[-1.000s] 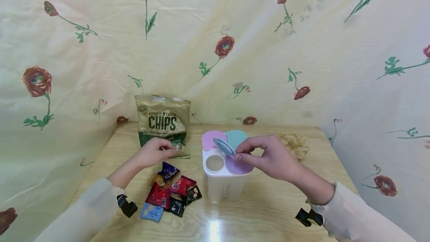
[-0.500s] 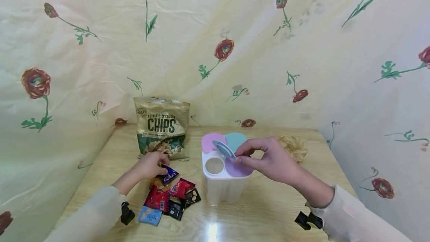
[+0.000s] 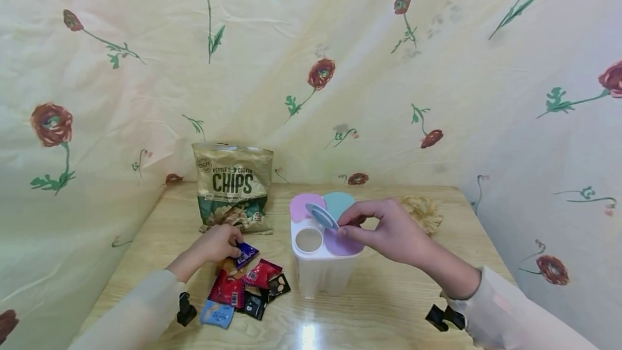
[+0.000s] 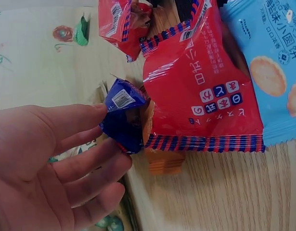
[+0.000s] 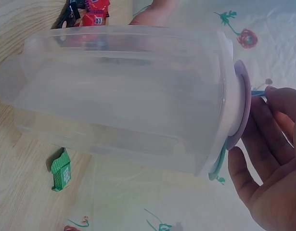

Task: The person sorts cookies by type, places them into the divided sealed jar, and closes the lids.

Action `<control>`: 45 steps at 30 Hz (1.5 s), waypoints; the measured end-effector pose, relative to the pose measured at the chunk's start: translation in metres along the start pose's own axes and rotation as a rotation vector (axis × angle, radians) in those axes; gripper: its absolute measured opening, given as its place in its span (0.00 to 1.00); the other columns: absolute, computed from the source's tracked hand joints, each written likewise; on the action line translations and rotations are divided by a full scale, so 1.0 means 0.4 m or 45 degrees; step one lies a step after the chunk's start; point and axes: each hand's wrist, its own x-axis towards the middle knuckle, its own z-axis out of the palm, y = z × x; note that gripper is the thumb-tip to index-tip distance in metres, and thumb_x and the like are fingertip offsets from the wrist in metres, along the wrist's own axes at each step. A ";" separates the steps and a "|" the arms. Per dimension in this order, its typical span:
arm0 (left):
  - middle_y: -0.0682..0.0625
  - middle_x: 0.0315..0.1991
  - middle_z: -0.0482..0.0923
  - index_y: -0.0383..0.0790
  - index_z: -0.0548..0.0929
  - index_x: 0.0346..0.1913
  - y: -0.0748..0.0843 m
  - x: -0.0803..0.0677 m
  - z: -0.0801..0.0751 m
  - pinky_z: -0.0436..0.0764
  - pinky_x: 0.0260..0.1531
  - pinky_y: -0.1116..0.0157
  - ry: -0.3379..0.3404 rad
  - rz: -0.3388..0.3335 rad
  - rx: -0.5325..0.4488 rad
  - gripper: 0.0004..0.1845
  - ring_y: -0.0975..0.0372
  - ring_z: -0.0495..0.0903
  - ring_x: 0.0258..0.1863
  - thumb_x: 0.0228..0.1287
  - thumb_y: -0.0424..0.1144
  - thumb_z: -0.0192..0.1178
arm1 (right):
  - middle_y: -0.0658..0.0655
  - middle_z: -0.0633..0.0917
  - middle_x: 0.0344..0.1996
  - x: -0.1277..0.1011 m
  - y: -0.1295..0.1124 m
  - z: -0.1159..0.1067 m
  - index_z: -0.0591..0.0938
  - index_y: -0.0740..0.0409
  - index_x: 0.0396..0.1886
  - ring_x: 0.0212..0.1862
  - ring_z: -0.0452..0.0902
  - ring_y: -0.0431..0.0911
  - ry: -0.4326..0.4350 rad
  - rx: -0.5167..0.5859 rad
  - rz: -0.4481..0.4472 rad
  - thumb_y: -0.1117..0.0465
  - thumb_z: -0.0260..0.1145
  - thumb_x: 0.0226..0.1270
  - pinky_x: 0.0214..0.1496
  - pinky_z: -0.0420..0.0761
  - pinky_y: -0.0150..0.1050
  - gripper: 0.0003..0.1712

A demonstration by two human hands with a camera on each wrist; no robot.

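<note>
A translucent plastic container stands mid-table with pink, teal and purple lid flaps lying flat. My right hand pinches the blue flap and holds it tilted up over a round opening. In the right wrist view the container fills the frame, my fingers at its lid end. My left hand rests on a pile of snack packets and pinches a dark blue packet beside a red one and a light blue one.
A gold bag of chips stands at the back left of the wooden table. A tan lumpy thing lies behind my right hand. Flowered cloth walls in the back and both sides.
My left hand has come back from the chips bag to the packet pile and taken hold of the dark blue packet. The right hand keeps the blue flap raised.
</note>
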 end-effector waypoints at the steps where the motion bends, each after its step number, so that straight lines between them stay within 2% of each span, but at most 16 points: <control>1: 0.49 0.37 0.87 0.37 0.87 0.46 0.000 0.000 0.001 0.81 0.34 0.59 -0.002 0.004 -0.008 0.12 0.62 0.82 0.30 0.60 0.32 0.73 | 0.41 0.90 0.34 0.000 0.000 0.000 0.90 0.44 0.37 0.37 0.85 0.37 0.000 -0.004 0.002 0.64 0.76 0.63 0.42 0.85 0.35 0.08; 4: 0.50 0.35 0.87 0.36 0.88 0.46 -0.004 -0.001 0.004 0.82 0.33 0.60 0.001 0.017 -0.033 0.11 0.63 0.82 0.28 0.60 0.32 0.73 | 0.41 0.90 0.34 -0.001 0.001 0.001 0.90 0.44 0.37 0.38 0.85 0.37 -0.001 -0.004 0.006 0.63 0.76 0.63 0.42 0.85 0.35 0.07; 7: 0.51 0.35 0.87 0.37 0.88 0.44 -0.010 -0.001 0.005 0.83 0.35 0.59 0.020 0.036 -0.056 0.10 0.62 0.83 0.31 0.60 0.32 0.73 | 0.42 0.90 0.34 0.000 0.002 0.001 0.90 0.45 0.37 0.38 0.85 0.37 -0.002 -0.001 -0.002 0.63 0.76 0.63 0.42 0.85 0.35 0.07; 13: 0.50 0.35 0.84 0.37 0.86 0.36 -0.022 -0.001 0.003 0.81 0.35 0.58 0.029 0.059 -0.118 0.08 0.59 0.80 0.33 0.58 0.32 0.75 | 0.41 0.90 0.34 0.003 0.004 0.001 0.90 0.47 0.37 0.37 0.86 0.38 0.001 0.008 -0.034 0.67 0.76 0.62 0.42 0.86 0.36 0.09; 14: 0.49 0.35 0.83 0.37 0.85 0.37 -0.023 -0.001 0.002 0.81 0.36 0.58 0.028 0.033 -0.142 0.09 0.58 0.80 0.34 0.57 0.32 0.76 | 0.41 0.90 0.34 0.003 0.004 0.001 0.90 0.47 0.37 0.37 0.86 0.38 0.001 0.010 -0.037 0.67 0.76 0.62 0.42 0.86 0.36 0.10; 19: 0.42 0.43 0.83 0.30 0.80 0.56 -0.023 -0.001 0.001 0.82 0.42 0.53 0.028 -0.108 -0.206 0.26 0.52 0.82 0.43 0.56 0.35 0.77 | 0.41 0.90 0.34 0.005 0.003 0.001 0.90 0.47 0.37 0.37 0.86 0.38 -0.004 0.020 -0.028 0.67 0.76 0.62 0.41 0.86 0.36 0.10; 21: 0.40 0.45 0.83 0.27 0.78 0.60 -0.022 -0.002 0.000 0.82 0.44 0.52 0.024 -0.139 -0.223 0.31 0.49 0.82 0.45 0.56 0.36 0.77 | 0.41 0.90 0.34 0.004 0.002 0.001 0.90 0.46 0.37 0.37 0.86 0.38 -0.006 0.021 -0.020 0.67 0.76 0.62 0.41 0.86 0.36 0.10; 26: 0.38 0.46 0.83 0.26 0.79 0.57 -0.026 0.000 0.002 0.83 0.44 0.52 0.026 -0.154 -0.281 0.29 0.49 0.82 0.47 0.55 0.35 0.77 | 0.41 0.90 0.34 0.003 0.000 -0.001 0.90 0.45 0.37 0.37 0.86 0.38 -0.011 0.021 -0.005 0.67 0.76 0.62 0.41 0.86 0.36 0.10; 32: 0.35 0.47 0.81 0.21 0.74 0.62 -0.025 -0.001 0.015 0.82 0.45 0.53 0.032 -0.173 -0.396 0.35 0.50 0.81 0.47 0.54 0.31 0.77 | 0.42 0.90 0.34 0.003 0.001 -0.001 0.90 0.45 0.37 0.37 0.86 0.38 -0.009 0.021 -0.003 0.66 0.76 0.62 0.41 0.86 0.36 0.10; 35: 0.38 0.45 0.80 0.20 0.74 0.63 -0.024 -0.003 0.021 0.80 0.43 0.55 0.035 -0.186 -0.387 0.37 0.52 0.79 0.43 0.53 0.33 0.78 | 0.42 0.90 0.34 0.003 0.003 -0.001 0.90 0.46 0.36 0.37 0.86 0.37 -0.005 0.018 -0.007 0.66 0.76 0.62 0.41 0.86 0.36 0.09; 39: 0.41 0.41 0.79 0.22 0.77 0.60 -0.032 -0.008 0.026 0.76 0.38 0.59 0.062 -0.174 -0.349 0.33 0.55 0.75 0.38 0.53 0.34 0.79 | 0.42 0.90 0.34 0.002 0.003 -0.001 0.91 0.46 0.36 0.37 0.86 0.37 -0.001 0.016 -0.005 0.66 0.76 0.62 0.41 0.86 0.35 0.09; 45: 0.40 0.44 0.79 0.29 0.78 0.56 -0.035 -0.027 0.025 0.79 0.38 0.57 0.150 -0.170 -0.349 0.28 0.54 0.78 0.40 0.54 0.34 0.78 | 0.42 0.90 0.34 0.001 -0.001 -0.002 0.90 0.44 0.37 0.37 0.86 0.38 -0.006 0.029 0.008 0.65 0.76 0.62 0.40 0.86 0.36 0.10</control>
